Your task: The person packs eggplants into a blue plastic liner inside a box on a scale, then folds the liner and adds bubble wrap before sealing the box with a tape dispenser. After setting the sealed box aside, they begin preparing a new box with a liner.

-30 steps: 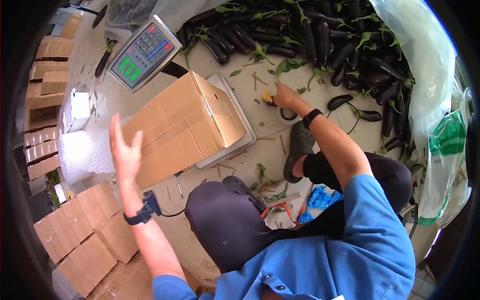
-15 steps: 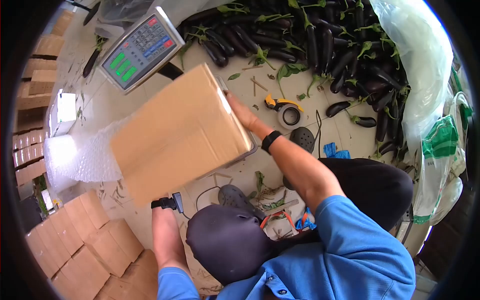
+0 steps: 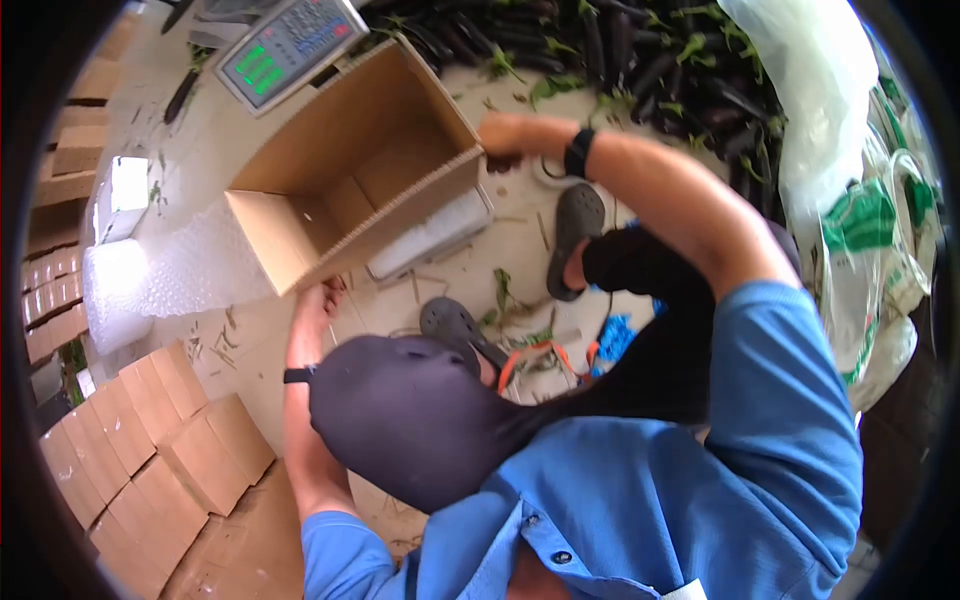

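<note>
Over scale [image 3: 430,235], hands [image 3: 318,300] [image 3: 510,135] apparently gripping box [image 3: 350,165] edges

Left hand [image 3: 318,300], lower centre-left: fingertips are being covered by the bottom corner of the cardboard box [image 3: 350,170], so the grip is not being resolved. Right hand [image 3: 510,135], upper centre: fingers are being hidden behind the box's right wall. Scale platform [image 3: 435,232] is being mostly masked by the box. Scale display [image 3: 285,45], top left, is being clipped by the frame edge, and its green digits are being rendered too small to read. Eggplants [image 3: 650,60] along the top are being blurred and cropped. Bubble wrap [image 3: 160,280], left, is being partly occluded by the box. Print on the sack [image 3: 880,240], right edge, is being smeared.
</note>
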The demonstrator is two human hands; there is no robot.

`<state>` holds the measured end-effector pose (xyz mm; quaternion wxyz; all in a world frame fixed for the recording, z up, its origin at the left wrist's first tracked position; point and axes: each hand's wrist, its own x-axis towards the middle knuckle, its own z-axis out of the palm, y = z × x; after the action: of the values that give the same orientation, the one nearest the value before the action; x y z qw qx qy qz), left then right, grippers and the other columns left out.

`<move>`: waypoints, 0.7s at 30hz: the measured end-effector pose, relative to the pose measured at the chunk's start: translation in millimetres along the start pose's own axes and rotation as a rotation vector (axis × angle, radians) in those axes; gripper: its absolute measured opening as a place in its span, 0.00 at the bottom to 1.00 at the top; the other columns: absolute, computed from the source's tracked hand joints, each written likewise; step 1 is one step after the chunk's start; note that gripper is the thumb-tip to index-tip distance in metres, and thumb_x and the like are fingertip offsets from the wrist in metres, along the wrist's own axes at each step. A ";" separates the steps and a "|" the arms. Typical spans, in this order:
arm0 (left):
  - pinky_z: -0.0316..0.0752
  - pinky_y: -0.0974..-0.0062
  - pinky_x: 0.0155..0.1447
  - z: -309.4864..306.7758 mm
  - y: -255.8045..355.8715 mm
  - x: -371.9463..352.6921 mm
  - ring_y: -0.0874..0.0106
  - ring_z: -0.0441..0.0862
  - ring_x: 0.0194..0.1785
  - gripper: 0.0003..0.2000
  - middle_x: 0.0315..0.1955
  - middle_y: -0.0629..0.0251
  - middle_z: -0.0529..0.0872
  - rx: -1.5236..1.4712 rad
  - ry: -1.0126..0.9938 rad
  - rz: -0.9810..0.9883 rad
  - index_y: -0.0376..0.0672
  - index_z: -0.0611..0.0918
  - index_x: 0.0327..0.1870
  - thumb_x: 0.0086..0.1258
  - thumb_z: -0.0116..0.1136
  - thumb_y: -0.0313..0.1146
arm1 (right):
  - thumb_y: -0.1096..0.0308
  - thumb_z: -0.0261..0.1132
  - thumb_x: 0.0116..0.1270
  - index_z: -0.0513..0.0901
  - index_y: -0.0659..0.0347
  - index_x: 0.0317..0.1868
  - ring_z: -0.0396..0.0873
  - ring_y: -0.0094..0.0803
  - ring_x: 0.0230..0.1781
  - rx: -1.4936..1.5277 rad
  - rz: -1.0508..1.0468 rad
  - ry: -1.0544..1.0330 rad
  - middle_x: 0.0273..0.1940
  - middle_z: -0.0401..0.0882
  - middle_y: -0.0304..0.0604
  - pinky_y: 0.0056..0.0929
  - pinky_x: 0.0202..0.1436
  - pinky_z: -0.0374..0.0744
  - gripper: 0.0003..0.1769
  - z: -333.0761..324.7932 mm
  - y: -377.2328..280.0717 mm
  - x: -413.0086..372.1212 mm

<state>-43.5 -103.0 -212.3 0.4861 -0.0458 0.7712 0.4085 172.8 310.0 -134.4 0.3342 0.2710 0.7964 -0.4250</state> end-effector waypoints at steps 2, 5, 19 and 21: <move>0.52 0.83 0.17 -3.0 9.6 -11.3 0.83 0.67 0.15 0.13 0.18 0.72 0.75 0.011 0.083 0.108 0.47 0.77 0.30 0.78 0.47 0.37 | 0.54 0.59 0.73 0.86 0.64 0.48 0.86 0.33 0.32 0.041 -0.053 0.002 0.42 0.89 0.46 0.36 0.32 0.88 0.21 -33.7 12.4 -30.5; 0.61 0.84 0.24 -21.3 22.6 -27.9 0.82 0.73 0.24 0.09 0.27 0.69 0.80 -0.080 0.111 0.153 0.43 0.79 0.40 0.79 0.48 0.36 | 0.60 0.63 0.69 0.85 0.66 0.54 0.87 0.36 0.34 -0.248 0.065 -0.014 0.39 0.87 0.48 0.39 0.32 0.89 0.20 -79.7 49.1 -102.4; 0.75 0.79 0.50 -35.0 199.8 -207.2 0.76 0.80 0.45 0.17 0.48 0.61 0.84 0.446 0.103 0.695 0.35 0.77 0.66 0.85 0.50 0.35 | 0.73 0.62 0.59 0.90 0.64 0.35 0.88 0.54 0.46 -0.149 0.465 0.347 0.42 0.89 0.59 0.49 0.45 0.86 0.10 245.2 386.0 -177.6; 0.75 0.78 0.52 13.6 212.7 -236.3 0.75 0.81 0.47 0.17 0.49 0.61 0.84 0.609 0.050 0.691 0.35 0.77 0.67 0.85 0.50 0.34 | 0.70 0.64 0.61 0.86 0.65 0.46 0.87 0.56 0.45 0.033 0.599 0.634 0.42 0.88 0.57 0.48 0.46 0.86 0.14 257.8 391.3 -162.3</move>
<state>-9.6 -30.2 95.6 0.2938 0.3490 0.8377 0.3002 632.8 257.4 -311.7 0.1771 0.6123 0.7392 -0.2177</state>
